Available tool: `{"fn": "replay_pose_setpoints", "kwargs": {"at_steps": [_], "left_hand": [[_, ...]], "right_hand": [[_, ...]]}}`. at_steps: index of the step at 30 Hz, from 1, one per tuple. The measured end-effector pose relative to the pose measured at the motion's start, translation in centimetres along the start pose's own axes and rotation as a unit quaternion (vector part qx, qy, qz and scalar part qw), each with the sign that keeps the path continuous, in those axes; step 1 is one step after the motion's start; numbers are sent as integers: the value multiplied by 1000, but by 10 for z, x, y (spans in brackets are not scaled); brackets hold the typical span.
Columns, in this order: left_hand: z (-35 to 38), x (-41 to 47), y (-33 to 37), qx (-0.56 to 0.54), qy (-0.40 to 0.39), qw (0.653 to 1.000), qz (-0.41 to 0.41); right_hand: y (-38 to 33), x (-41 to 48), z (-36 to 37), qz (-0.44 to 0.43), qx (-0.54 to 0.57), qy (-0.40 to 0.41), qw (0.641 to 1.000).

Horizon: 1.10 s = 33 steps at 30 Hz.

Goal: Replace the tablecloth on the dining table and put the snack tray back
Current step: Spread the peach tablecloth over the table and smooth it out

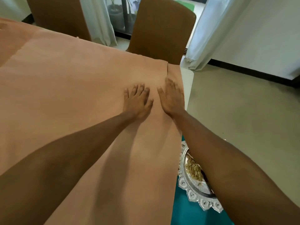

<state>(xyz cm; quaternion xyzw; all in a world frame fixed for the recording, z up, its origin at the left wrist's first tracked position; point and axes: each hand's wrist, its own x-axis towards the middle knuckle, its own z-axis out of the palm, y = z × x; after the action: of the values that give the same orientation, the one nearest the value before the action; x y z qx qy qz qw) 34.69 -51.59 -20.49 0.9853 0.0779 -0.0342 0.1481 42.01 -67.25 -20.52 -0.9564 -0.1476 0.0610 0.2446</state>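
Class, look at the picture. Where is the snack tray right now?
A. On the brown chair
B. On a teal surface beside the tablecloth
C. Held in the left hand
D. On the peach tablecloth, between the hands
B: the tray sits on the teal surface, off the tablecloth, while the left hand and right hand lie flat on the cloth.

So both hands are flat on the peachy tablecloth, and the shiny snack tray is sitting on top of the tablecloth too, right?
Not quite. The left hand and right hand do lie flat on the tablecloth. But the head view shows the snack tray off the cloth, past its right edge, on a teal surface.
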Motion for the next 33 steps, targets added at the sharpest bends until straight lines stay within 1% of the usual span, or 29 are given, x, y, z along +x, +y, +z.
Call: {"fn": "replay_pose_setpoints", "kwargs": {"at_steps": [2,4,9,12,16,19,21,25,28,33], "left_hand": [[6,11,7,10,14,1000,-7],[7,10,8,20,23,1000,-4],[4,11,7,34,19,999,15],[3,12,9,44,13,999,18],[-9,43,13,85,62,993,47],[-12,83,14,77,45,995,38],[-4,99,16,53,26,998,21],[9,116,21,49,9,999,9],[7,119,21,58,15,998,7],[5,116,23,72,2,997,20]], "right_hand": [[14,-2,2,16,-52,36,998],[15,-8,4,24,-54,59,997],[13,-8,-1,24,-40,48,998],[12,7,-5,34,-52,45,997],[18,48,-12,41,-56,33,997],[33,76,-19,4,-86,30,996],[43,82,-20,-2,-103,38,994],[52,92,-17,50,-106,58,991],[49,90,-17,63,-116,53,990],[52,77,-15,91,-98,59,989]]}}
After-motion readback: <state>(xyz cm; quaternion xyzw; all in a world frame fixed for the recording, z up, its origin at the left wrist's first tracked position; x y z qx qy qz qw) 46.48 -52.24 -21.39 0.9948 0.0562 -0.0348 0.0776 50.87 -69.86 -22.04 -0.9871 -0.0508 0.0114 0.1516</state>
